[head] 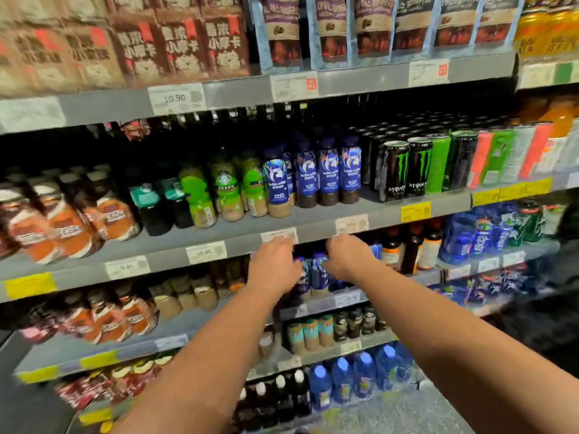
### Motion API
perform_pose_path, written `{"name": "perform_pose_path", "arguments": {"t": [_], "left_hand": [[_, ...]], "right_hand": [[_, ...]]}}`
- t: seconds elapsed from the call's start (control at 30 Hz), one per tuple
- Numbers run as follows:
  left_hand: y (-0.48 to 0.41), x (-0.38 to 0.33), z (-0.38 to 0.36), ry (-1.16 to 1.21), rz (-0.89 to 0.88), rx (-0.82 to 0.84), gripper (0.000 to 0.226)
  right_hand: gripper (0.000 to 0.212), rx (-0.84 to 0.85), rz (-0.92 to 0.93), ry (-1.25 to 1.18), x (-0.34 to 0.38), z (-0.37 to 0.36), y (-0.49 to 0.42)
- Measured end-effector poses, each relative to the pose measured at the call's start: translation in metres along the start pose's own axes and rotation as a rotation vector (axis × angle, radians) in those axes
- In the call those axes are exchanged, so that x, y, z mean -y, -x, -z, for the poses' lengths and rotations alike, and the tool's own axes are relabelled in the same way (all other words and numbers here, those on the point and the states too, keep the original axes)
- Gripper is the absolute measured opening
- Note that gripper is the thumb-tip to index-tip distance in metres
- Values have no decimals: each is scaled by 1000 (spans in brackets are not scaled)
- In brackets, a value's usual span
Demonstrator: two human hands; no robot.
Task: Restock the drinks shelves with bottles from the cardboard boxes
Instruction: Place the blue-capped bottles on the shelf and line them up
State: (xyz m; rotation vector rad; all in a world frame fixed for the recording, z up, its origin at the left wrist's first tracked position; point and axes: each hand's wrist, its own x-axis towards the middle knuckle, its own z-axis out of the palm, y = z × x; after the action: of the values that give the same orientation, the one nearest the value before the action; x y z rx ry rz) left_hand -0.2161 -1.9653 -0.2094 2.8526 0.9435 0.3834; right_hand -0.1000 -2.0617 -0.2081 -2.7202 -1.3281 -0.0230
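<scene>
Both my arms reach forward into the second shelf from the middle, just under a grey shelf edge [282, 242]. My left hand [274, 266] and my right hand [349, 258] are on either side of a small group of blue-labelled coffee bottles [318, 272]. Their fingers curl toward the bottles, but the fingertips are hidden behind the hands and the frame is blurred, so the grip is unclear. More of the same blue-labelled bottles [327, 173] stand in a row on the shelf above. No cardboard box is in view.
Brown and green-labelled bottles [225, 189] fill the left of the upper shelf, and black and green cans [416, 167] its right. Lower shelves hold small bottles and blue-capped water bottles [363, 374]. Price tags line each shelf edge. Bags of coffee hang along the top.
</scene>
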Motion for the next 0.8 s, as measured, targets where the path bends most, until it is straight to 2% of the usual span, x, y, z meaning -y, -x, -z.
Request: {"name": "perform_pose_path", "arguments": {"t": [0.13, 0.33, 0.5, 0.67, 0.8], "left_hand": [[59, 29, -1, -86, 10, 124, 28], [123, 49, -10, -97, 12, 166, 30], [161, 54, -27, -106, 81, 221, 29], [216, 46, -66, -124, 157, 357, 35], [255, 43, -105, -112, 187, 454, 26]], "right_hand": [[34, 173, 5, 31, 43, -23, 54], [32, 230, 40, 45, 75, -42, 109], [31, 305, 90, 20, 80, -67, 139], [28, 424, 151, -8, 78, -116, 179], [31, 502, 182, -11, 76, -157, 209]]}}
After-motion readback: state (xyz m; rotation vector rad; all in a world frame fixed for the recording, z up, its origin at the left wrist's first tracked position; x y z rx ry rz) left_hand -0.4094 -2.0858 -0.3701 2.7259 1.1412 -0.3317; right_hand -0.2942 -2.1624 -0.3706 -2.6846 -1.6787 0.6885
